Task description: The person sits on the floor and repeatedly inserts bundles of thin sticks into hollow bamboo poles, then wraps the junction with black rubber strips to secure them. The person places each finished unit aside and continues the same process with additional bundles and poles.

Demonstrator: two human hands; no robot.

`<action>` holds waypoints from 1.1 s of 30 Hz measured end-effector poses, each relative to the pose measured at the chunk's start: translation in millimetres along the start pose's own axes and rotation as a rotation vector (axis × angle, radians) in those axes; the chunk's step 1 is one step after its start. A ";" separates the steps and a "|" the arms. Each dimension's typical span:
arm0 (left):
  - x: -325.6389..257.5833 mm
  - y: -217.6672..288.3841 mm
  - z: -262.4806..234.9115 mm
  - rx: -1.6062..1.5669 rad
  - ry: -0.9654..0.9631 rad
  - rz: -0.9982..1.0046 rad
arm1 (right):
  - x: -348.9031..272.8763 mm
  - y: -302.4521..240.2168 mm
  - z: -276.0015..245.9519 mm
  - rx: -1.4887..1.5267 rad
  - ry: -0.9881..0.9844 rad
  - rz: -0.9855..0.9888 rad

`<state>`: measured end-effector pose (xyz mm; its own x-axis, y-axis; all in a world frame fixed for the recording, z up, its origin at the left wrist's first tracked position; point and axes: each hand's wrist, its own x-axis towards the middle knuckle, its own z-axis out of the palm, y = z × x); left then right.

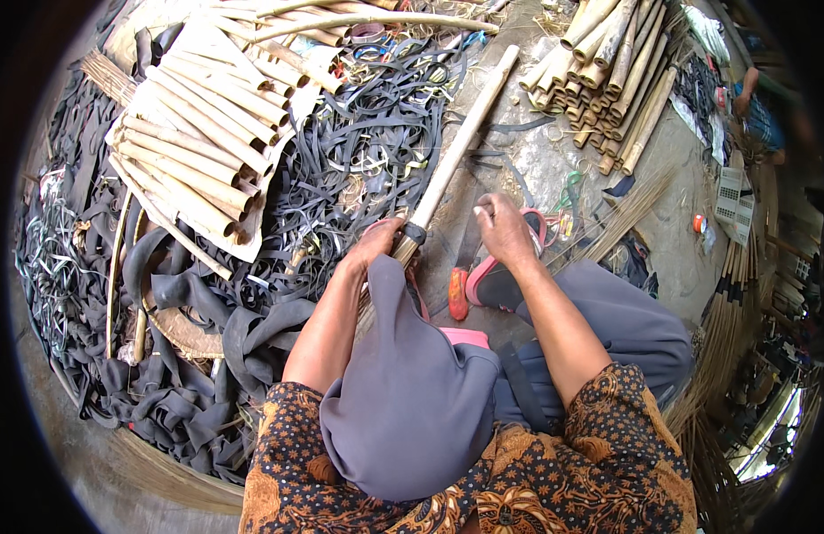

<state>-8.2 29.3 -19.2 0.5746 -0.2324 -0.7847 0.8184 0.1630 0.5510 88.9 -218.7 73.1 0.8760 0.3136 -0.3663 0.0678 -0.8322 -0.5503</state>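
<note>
A pale bamboo pole (461, 147) slants up and away from my left knee. My left hand (376, 240) is closed around its near end, beside a black rubber band (415, 233) wound on the pole. Thin sticks (366, 311) show below that hand, partly hidden by my knee. To the right, my right hand (503, 229) is raised above my foot, fingers curled in a pinch; what they hold, if anything, I cannot make out. Below it lies an orange-red handle (458, 294), with a dark, blade-like part above it. My feet wear pink-edged sandals (485, 276).
Cut bamboo poles (194, 147) lie on a pale sheet at the left, and more bamboo poles (608, 80) are stacked far right. Black rubber strips (376, 125) and wider rubber pieces (198, 303) cover the left floor. Thin sticks (630, 214) and a white crate (734, 205) are at right.
</note>
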 end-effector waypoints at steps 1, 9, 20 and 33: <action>4.2 3.4 1.6 0.096 -0.037 0.147 | 2.2 -1.4 -7.1 0.025 0.039 -0.021; -20.7 42.1 7.0 0.690 0.330 0.236 | 14.6 -31.9 -84.3 -0.318 -0.202 -0.229; -270.0 154.1 -46.0 1.430 0.861 0.334 | 4.3 -54.6 -298.8 -0.794 0.198 -0.381; -397.6 252.3 77.6 1.566 1.438 1.282 | -103.0 44.4 -243.7 -0.242 0.597 -0.385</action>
<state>-30.2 88.4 453.9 0.7491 -0.0426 0.6611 0.0389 -0.9934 -0.1081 118.1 -399.4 269.3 0.8744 0.3593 0.3259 0.4649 -0.8126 -0.3516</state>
